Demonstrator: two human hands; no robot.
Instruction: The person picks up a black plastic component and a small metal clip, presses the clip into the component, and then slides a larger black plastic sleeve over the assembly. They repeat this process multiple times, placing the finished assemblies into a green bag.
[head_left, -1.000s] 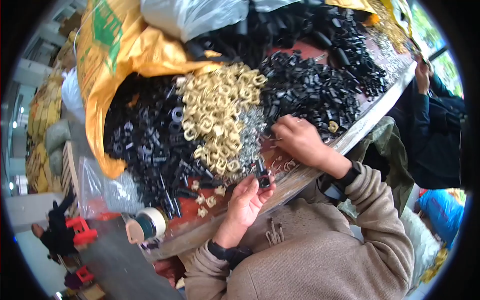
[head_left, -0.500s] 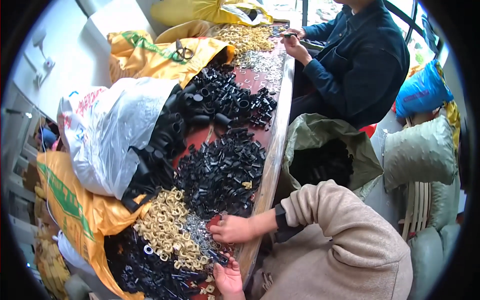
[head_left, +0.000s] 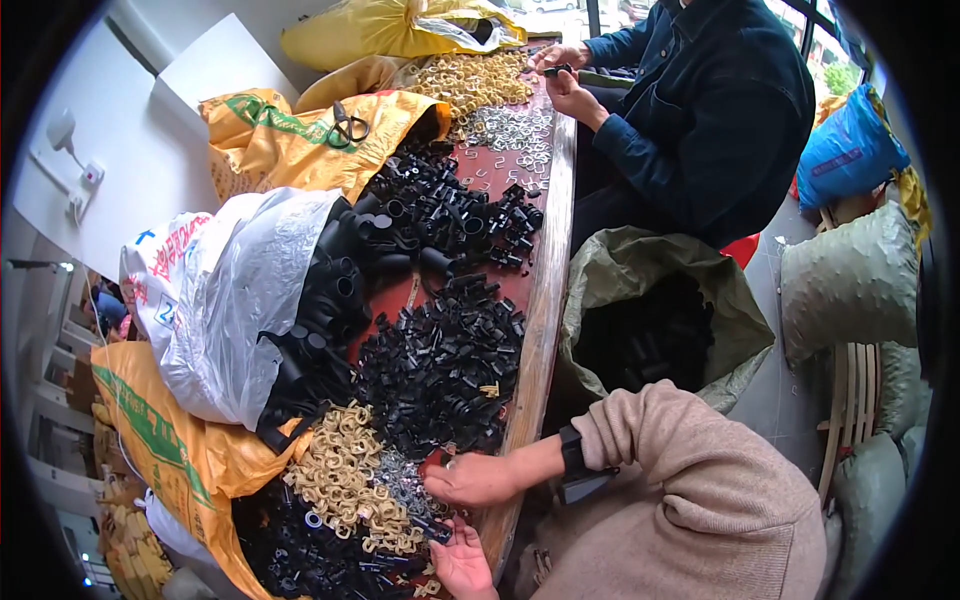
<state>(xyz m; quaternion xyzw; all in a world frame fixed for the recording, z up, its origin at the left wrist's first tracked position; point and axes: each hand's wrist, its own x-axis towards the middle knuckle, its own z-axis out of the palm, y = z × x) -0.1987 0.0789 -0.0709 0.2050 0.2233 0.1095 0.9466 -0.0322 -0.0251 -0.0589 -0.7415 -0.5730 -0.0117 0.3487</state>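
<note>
At the lower middle, my left hand [head_left: 463, 562] is palm up at the table's edge. A small black plastic part [head_left: 432, 528] rests in its curled fingers. Just beyond it, my right hand [head_left: 470, 480] reaches over the table edge, its fingers bent down and together at the pile of small silver metal pieces [head_left: 396, 480]. Whatever those fingertips hold is hidden. Left of the silver pieces spreads a heap of cream-coloured plastic clips [head_left: 345, 475]. A large mound of small black plastic parts [head_left: 435, 360] lies beyond my right hand.
A person in a dark jacket [head_left: 700, 130] sits farther along the table, holding a black part [head_left: 557, 70]. An open green sack [head_left: 610, 270] of black parts stands by the wooden table edge [head_left: 540, 330]. Scissors [head_left: 348, 124] lie on an orange sack [head_left: 285, 150]; a white sack [head_left: 235, 310] spills black tubes.
The view has shifted slightly. My right hand remains at the silver pieces, its fingers now lower among them. My left hand still holds the black part beside it.
</note>
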